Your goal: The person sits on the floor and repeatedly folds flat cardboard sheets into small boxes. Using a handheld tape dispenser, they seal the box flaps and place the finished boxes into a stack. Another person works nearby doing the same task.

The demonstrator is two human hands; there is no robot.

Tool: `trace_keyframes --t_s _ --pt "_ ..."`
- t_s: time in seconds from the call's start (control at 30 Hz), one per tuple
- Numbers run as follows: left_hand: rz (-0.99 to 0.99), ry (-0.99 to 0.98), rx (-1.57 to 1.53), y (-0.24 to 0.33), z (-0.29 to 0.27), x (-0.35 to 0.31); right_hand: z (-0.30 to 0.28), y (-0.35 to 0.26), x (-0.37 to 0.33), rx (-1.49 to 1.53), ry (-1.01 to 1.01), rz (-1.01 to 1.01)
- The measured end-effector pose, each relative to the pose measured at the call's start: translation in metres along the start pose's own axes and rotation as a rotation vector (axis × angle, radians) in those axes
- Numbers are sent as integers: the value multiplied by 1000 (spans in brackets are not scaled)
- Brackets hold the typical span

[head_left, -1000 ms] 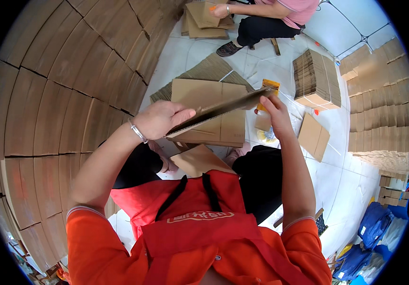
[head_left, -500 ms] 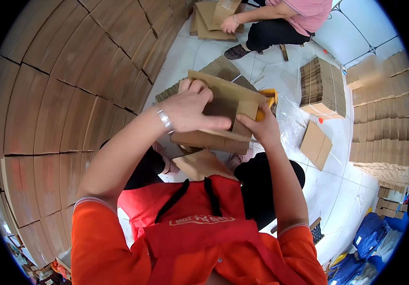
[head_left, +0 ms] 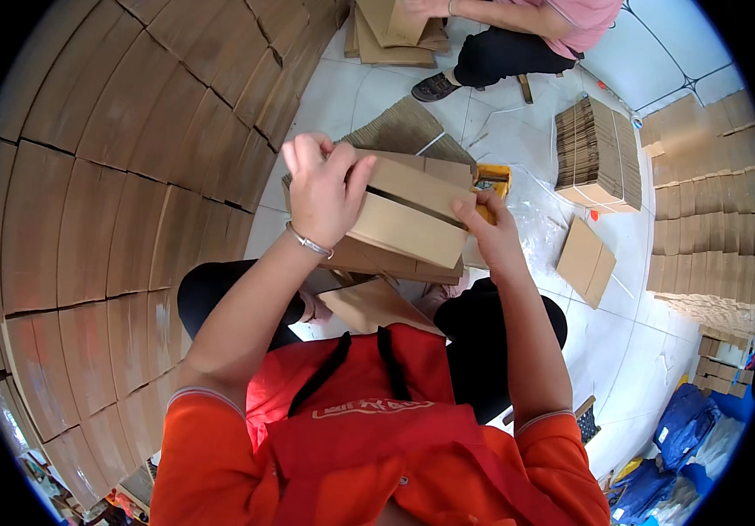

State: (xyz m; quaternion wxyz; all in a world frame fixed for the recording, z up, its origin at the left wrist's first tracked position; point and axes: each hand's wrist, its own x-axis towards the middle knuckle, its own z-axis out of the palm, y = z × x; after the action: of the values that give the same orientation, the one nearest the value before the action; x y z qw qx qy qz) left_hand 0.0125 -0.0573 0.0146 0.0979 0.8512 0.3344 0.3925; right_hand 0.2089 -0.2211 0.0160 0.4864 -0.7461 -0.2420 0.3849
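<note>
In front of me a small brown cardboard box (head_left: 412, 230) has its two long top flaps folded inward, with a dark narrow gap between them. My left hand (head_left: 323, 186) grips the box's left end, fingers curled at the far corner. At the right end, my right hand (head_left: 491, 230) is closed on the edge, thumb on top of the flaps. Beneath the box lies more flat cardboard (head_left: 395, 261). Another cardboard piece (head_left: 375, 302) rests between my feet. The box's inside is hidden by the flaps.
Stacked boxes (head_left: 88, 202) wall the left side. Beyond my box lies a pile of flat cardboard (head_left: 404, 131), beside a yellow crate (head_left: 493, 179). A strapped cardboard bundle (head_left: 598, 153) and a loose sheet (head_left: 586, 261) are at right. A co-worker in pink (head_left: 517, 44) sits ahead handling cardboard.
The box's top flaps have gone from standing open to folded inward. My left hand has moved from over the opening to the left end. The co-worker's hand has shifted farther away.
</note>
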Motion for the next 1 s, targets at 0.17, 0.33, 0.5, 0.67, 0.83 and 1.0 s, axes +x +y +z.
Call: trace_keyframes --t_s 0.17,0.33,0.5,0.67,0.83,1.0 --pt "-55 -391 17 3 10 5 -1 18 0 -99 122 -109" --pt "-38 -637 125 -4 0 11 -26 -28 -25 38 282 -156" --pt "-79 -732 159 2 -5 17 -64 -93 -52 230 -301 -340" --pt "-89 -775 125 7 -2 19 -45 -74 -24 86 -519 -172" --pt "-305 -138 -84 -1 -14 22 -54 -60 -17 184 -567 -181" --pt "-1162 -670 -1362 32 -49 36 -56 -53 -16 205 -544 -238"
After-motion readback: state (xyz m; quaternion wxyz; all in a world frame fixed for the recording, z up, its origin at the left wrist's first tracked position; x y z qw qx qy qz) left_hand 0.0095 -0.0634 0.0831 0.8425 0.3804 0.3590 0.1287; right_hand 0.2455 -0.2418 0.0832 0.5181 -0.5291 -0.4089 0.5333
